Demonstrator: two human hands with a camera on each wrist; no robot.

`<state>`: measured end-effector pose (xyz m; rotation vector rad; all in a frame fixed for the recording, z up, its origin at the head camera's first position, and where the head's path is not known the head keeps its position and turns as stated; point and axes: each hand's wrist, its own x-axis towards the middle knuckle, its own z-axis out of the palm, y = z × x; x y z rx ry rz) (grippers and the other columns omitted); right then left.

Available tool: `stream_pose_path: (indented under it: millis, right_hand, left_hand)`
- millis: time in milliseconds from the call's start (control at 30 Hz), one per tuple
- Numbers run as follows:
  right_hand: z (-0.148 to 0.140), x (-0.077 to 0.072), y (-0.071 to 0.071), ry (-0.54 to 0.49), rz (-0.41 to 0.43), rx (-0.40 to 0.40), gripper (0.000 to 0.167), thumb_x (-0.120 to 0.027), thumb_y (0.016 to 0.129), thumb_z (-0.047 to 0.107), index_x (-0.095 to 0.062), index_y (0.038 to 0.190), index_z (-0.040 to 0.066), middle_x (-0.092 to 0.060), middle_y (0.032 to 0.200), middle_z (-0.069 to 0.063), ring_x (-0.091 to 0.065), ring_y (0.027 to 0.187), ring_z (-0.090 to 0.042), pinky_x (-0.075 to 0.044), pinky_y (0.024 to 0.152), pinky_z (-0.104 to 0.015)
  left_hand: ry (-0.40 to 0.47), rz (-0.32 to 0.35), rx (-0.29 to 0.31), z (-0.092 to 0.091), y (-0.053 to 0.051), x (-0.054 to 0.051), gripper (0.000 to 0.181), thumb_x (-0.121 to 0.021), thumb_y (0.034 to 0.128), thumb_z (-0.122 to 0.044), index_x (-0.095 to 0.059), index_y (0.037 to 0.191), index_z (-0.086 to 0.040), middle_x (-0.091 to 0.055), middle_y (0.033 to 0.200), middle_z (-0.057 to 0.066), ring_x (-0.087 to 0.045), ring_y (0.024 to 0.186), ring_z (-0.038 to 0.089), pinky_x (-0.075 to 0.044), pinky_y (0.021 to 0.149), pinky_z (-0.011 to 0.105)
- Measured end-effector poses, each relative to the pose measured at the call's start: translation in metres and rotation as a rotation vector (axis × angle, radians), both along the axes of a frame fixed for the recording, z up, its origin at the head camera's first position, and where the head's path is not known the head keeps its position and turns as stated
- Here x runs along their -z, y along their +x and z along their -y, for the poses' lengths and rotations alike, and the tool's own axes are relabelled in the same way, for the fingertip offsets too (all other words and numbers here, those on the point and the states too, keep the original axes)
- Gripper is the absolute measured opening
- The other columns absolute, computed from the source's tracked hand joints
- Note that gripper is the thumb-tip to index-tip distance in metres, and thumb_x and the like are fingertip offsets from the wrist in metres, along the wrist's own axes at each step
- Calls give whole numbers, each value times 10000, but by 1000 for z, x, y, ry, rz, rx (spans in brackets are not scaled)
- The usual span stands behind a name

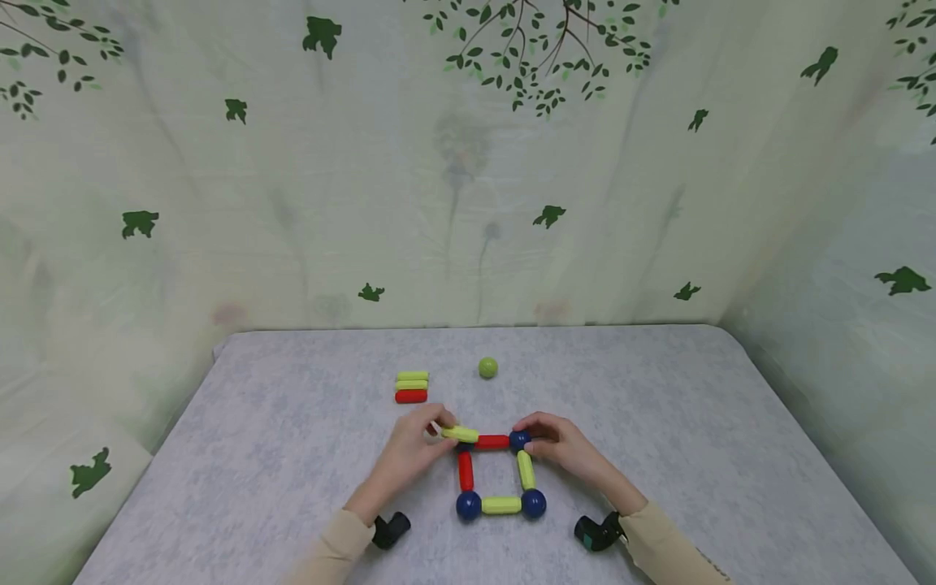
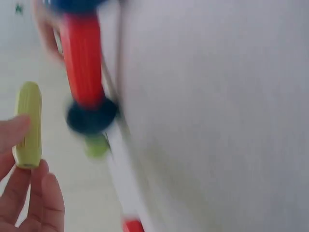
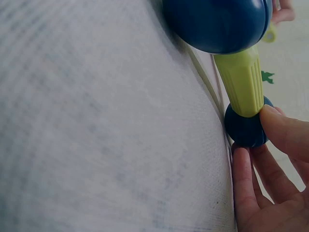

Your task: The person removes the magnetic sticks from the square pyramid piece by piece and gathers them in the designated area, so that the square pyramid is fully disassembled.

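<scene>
My left hand [image 1: 411, 445] pinches a yellow-green rod [image 1: 462, 434] between thumb and fingers. In the head view that rod overlaps the far-left blue ball [image 1: 465, 447]; I cannot tell whether they touch. My right hand [image 1: 566, 447] holds the far-right blue ball [image 1: 519, 440] with thumb and fingertips. These balls belong to a four-sided frame on the table. Its far rod [image 1: 493, 442] and left rod [image 1: 465, 471] are red. Its right rod [image 1: 526, 470] and near rod [image 1: 501, 505] are yellow-green. Two more blue balls [image 1: 469, 505] form the near corners.
Behind the frame, two yellow-green rods [image 1: 413, 380] and a red rod [image 1: 411, 396] lie side by side. A green ball [image 1: 487, 368] sits to their right. The grey table [image 1: 292, 406] ends at a leaf-patterned cloth backdrop [image 1: 409, 179].
</scene>
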<state>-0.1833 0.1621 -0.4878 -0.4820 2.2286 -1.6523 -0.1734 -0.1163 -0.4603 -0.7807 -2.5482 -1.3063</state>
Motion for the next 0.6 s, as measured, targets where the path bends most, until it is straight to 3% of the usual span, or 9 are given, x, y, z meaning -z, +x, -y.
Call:
stream_pose_path:
  millis: [133, 233, 333, 600]
  right_hand:
    - [0, 0, 0, 1, 12, 11, 263, -602, 919, 35, -616, 1181, 52, -608, 1151, -72, -556, 1066, -235, -469, 872, -336]
    - [0, -1, 1, 3, 11, 7, 263, -599, 921, 35, -615, 1183, 52, -603, 1157, -73, -554, 1068, -234, -468, 874, -333]
    - [0, -2, 1, -2, 6, -3, 262, -598, 926, 47, -609, 1188, 36, -598, 1166, -87, -553, 1072, -243, -467, 873, -323]
    - [1, -4, 2, -2, -8, -6, 270, -598, 928, 53, -602, 1195, 11, -595, 1175, -108, -555, 1071, -251, -466, 877, -323]
  left_hand:
    - [8, 38, -182, 24, -19, 3, 248, -767, 742, 64, -629, 872, -96, -632, 881, -1, -587, 849, 172, -507, 735, 345]
    - [-17, 97, -262, 37, -31, 5, 221, -742, 761, 74, -617, 869, -73, -633, 905, 52, -585, 876, 209, -503, 755, 361]
    - [-67, 135, -294, 43, -40, 7, 210, -731, 773, 75, -601, 859, -65, -634, 913, 71, -590, 885, 222, -506, 752, 360]
    - [-232, 70, -316, 45, -51, 8, 242, -734, 717, 105, -565, 793, -50, -555, 812, 61, -511, 750, 213, -447, 670, 362]
